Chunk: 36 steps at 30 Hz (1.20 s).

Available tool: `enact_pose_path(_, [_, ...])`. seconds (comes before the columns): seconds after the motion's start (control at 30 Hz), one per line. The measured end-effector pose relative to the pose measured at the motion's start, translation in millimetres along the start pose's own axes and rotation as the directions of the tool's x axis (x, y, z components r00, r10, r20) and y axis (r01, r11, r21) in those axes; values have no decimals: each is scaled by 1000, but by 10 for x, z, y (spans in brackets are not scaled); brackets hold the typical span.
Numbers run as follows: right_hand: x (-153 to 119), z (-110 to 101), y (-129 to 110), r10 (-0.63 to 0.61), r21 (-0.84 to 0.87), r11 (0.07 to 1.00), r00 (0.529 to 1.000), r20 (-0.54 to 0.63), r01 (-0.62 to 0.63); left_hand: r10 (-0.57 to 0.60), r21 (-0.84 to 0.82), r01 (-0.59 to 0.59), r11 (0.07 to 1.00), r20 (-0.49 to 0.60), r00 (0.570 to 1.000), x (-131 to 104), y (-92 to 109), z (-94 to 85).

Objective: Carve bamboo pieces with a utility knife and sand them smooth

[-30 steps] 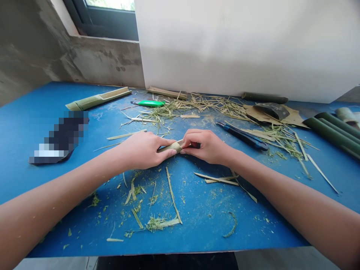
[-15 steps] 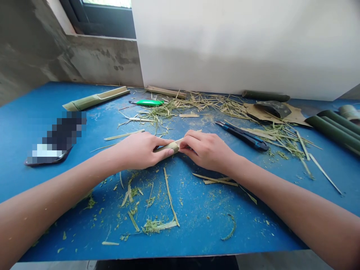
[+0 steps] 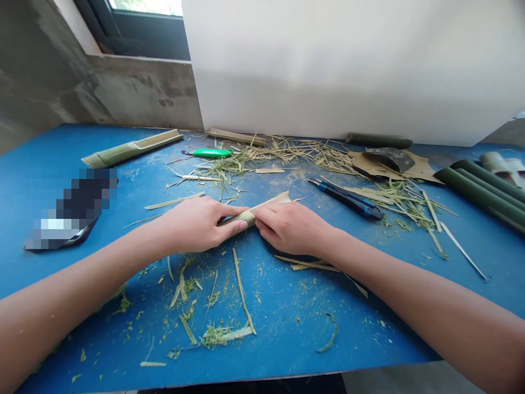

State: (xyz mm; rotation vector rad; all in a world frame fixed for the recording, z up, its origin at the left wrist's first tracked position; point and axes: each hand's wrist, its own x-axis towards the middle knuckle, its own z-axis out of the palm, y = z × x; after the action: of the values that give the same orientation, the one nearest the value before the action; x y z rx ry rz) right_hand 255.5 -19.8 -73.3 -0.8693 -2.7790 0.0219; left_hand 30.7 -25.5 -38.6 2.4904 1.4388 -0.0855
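Note:
A pale green bamboo piece (image 3: 273, 203) lies slantwise on the blue table in front of me, its split far end pointing up and to the right. My left hand (image 3: 200, 223) is closed on its near end, thumb on the front side and fingers behind. Against its middle, my right hand (image 3: 289, 225) has curled fingers pinched at the edge. Whether those fingertips also hold a thin strip is hidden. A black and blue utility knife (image 3: 346, 200) rests beyond my right hand. A green cutter (image 3: 212, 152) lies farther back, left of centre.
Bamboo shavings (image 3: 311, 156) are heaped along the back, with more scraps (image 3: 225, 335) near the front. A phone (image 3: 82, 205) and a half-split bamboo length (image 3: 133, 149) lie left. Dark green bamboo tubes (image 3: 486, 191) are at right. A white board (image 3: 328, 71) stands behind.
My right hand has shifted slightly down along the bamboo piece, so its split far end now shows. My left hand keeps its hold. The whole view has shifted a little.

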Motion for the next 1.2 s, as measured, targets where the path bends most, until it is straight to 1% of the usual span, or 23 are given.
enact_pose_path(0.1, [-13,-19,-47,-64,81,995,998,21,62,10,10,-10,1000,-2,1000,10,-19,1])
enact_pose_path(0.17, [-50,-72,-78,-99,96,990,995,-7,99,22,21,-22,1000,-14,1000,9,-26,4])
enact_pose_path(0.23, [-109,-155,-78,-100,118,987,994,-51,105,33,21,-32,999,-32,999,5,-30,8])
enact_pose_path(0.33, [-197,-279,-31,-48,168,983,991,-123,69,25,14,-25,1000,-37,999,1,-35,9])
enact_pose_path(0.4, [-214,-319,-2,35,149,989,988,-151,-12,22,0,-22,1000,-31,999,2,-41,7])
enact_pose_path(0.43, [-205,-319,3,81,121,991,987,-140,-64,24,-13,-24,1000,-30,999,4,-45,6])
enact_pose_path(0.5, [-158,-282,-13,140,48,989,988,-69,-137,26,-36,-27,999,-30,999,8,-55,5])
enact_pose_path(0.57, [-95,-214,-59,133,-14,991,991,13,-133,24,-47,-25,999,-29,999,12,-66,9])
enact_pose_path(0.67, [-22,-115,-144,43,-43,998,997,67,-40,16,-61,-17,998,-31,999,10,-68,22])
enact_pose_path(0.77, [6,-70,-185,-23,-40,999,995,97,27,19,-83,-22,996,-39,999,-4,-37,37])
enact_pose_path(0.87, [2,-99,-184,-56,-56,996,991,125,64,19,-69,-23,997,-50,999,-22,7,43])
enact_pose_path(0.93, [-32,-162,-236,-83,-24,996,986,144,87,23,-44,-25,999,-46,999,-24,13,35])
enact_pose_path(1.0, [-103,-251,-391,-174,103,982,966,190,157,4,-9,-5,1000,-42,999,-12,-10,18])
enact_pose_path(1.03, [-151,-300,-507,-255,199,956,944,209,214,-10,3,11,1000,-35,999,-1,-32,7])
enact_pose_path(1.07, [-203,-348,-634,-344,297,916,909,236,270,-24,5,24,1000,-26,999,11,-56,-3])
enact_pose_path(1.1, [-254,-394,-756,-411,356,879,881,233,316,-33,-2,33,999,-16,999,22,-81,-10])
enact_pose_path(1.13, [-301,-438,-855,-477,406,835,855,201,371,-31,-16,31,999,-6,1000,31,-103,-14])
enact_pose_path(1.17, [-336,-482,-911,-488,396,830,855,176,392,-20,-31,20,999,-1,1000,35,-120,-15])
enact_pose_path(1.2, [-359,-528,-912,-471,363,843,870,145,397,-9,-39,9,999,-9,1000,36,-130,-12])
